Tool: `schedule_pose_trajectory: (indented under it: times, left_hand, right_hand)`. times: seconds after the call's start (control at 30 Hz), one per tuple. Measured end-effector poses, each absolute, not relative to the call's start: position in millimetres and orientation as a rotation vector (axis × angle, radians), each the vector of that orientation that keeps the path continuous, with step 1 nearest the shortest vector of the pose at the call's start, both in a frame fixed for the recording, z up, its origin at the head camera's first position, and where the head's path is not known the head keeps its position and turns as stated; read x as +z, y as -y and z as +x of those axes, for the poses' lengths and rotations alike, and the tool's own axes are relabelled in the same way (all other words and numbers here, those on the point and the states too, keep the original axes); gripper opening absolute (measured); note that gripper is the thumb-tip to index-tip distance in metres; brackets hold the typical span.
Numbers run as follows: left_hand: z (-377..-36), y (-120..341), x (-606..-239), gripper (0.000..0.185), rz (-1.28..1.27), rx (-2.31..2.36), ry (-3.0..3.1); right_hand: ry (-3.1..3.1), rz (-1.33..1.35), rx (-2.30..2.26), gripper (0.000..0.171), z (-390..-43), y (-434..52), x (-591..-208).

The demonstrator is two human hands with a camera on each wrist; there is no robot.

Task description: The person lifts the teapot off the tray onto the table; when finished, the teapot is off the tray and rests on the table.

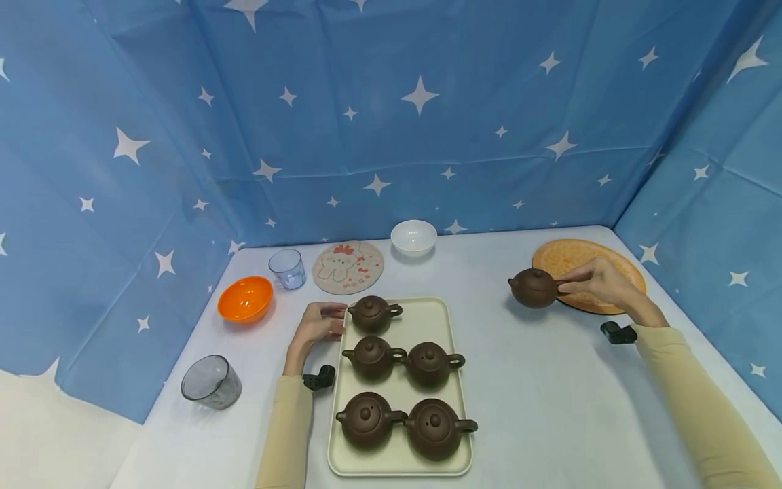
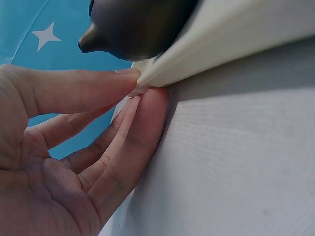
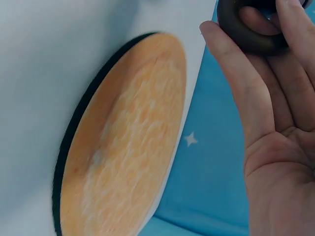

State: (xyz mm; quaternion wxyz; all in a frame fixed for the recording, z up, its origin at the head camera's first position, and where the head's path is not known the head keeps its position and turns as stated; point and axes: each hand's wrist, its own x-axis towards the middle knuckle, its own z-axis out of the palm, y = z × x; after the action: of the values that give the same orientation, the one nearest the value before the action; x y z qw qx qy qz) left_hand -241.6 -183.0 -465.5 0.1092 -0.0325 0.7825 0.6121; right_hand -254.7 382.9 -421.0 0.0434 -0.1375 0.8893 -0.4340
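- Bench (image 1: 537,394): pale covering, carrying all items below.
- Tray (image 1: 421,319): cream, rectangular. Best left flat; a lifted edge could slide its load.
- Round mat (image 1: 574,255): orange-brown, lying at the right. The right forearm would do well to pass clear of it.
- Five teapots (image 1: 374,356): dark brown, upright on the tray, some handles touching or nearly touching neighbours. Any further pot would want room for spout and handle.
- Left-hand grip (image 1: 320,327): thumb and fingers pinched on the tray's left rim. A light hold should steady it.
- Right-hand grip (image 1: 599,282): clamped on the held teapot by its handle.
- Held teapot (image 1: 533,290): just left of the mat, spout leftward; height above the bench cannot be told. Best handled level and slowly.
- Lid (image 1: 535,273): in place; may slip if tilted.
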Motion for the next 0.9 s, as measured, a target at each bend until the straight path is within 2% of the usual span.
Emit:
schedule_pose_trajectory:
  times: [0.2,0.57,0.9]
  left_hand:
    - [-241.2,183.4,-465.7,0.052,-0.090,1.806,-2.298]
    - [-242.9,185.3,-467.0,0.052,-0.099,1.804,-2.303]
    - [-243.2,184.8,-469.7,0.052,-0.087,1.821,-2.281]
  right_hand:
    - [-2.690,-0.392,-1.345,0.026,-256.0,-392.3,-425.5]
    - [-2.731,-0.292,-1.233,0.035,-261.2,-398.9,-435.1]
    - [-2.744,-0.333,-1.241,0.030,-266.5,-400.6,-444.2]
